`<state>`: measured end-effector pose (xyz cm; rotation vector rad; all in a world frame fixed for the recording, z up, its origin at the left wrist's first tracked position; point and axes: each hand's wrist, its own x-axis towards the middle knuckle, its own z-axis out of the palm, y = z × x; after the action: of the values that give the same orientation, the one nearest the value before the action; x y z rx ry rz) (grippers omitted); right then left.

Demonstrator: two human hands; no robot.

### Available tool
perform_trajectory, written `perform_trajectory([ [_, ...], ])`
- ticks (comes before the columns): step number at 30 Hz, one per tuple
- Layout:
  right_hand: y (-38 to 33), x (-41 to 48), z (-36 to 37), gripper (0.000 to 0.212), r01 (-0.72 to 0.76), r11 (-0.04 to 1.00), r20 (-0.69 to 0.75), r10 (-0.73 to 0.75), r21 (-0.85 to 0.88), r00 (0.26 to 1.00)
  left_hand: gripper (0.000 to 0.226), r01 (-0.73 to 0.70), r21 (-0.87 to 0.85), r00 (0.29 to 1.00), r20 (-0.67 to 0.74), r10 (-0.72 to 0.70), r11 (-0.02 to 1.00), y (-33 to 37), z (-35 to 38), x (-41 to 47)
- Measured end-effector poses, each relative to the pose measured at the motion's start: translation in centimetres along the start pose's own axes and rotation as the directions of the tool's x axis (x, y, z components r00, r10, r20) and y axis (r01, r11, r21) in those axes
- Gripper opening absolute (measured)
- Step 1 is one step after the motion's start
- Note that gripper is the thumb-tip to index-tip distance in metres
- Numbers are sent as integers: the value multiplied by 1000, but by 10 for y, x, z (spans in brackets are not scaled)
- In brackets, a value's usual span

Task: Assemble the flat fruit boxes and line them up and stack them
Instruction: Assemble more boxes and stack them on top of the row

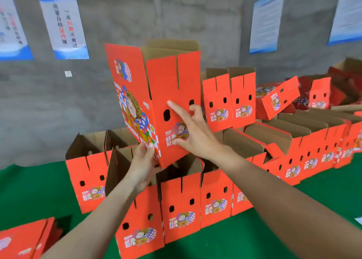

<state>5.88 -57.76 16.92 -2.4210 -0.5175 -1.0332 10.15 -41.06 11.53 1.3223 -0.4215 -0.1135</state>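
Red cardboard fills the view. You hold one assembled fruit box [172, 105] in the air above the near row, tilted a little, with its top flaps open and the brown inside showing. Your left hand [144, 160] grips its lower corner from below, the thumb on the wide printed face and the fingers curled under the box. Your right hand [191, 133] is spread wide and presses on the narrow face: the index finger lies straight beside an oval hole, the thumb rests low on the label, and the other fingers are bent near the right edge.

On the green surface [29, 190] I count five open boxes in the near row [180, 205]; your right arm covers its end. Two upright boxes [229, 99] stand on a second level and one tilted box [278, 99] leans beside them. The far row [313, 156] is too blurred to count. Flat boxes [23, 239] lie at the lower left. Four posters [62, 23] hang on the concrete wall [156, 13].
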Motion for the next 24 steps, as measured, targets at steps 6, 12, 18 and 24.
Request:
perform_trajectory([
  [6,93,40,9,113,-167,986,26,166,10,986,44,-62,177,996,-47,72,982,-24,43,71],
  [12,154,68,31,93,-212,977,79,210,12,974,65,-180,535,984,90,156,826,-51,66,102],
  [18,207,93,56,95,-303,951,114,296,53,948,76,-135,883,991,125,53,449,-89,66,125],
  [24,248,103,53,100,-297,944,122,314,-141,941,79,-124,958,986,148,-72,258,-104,82,155],
])
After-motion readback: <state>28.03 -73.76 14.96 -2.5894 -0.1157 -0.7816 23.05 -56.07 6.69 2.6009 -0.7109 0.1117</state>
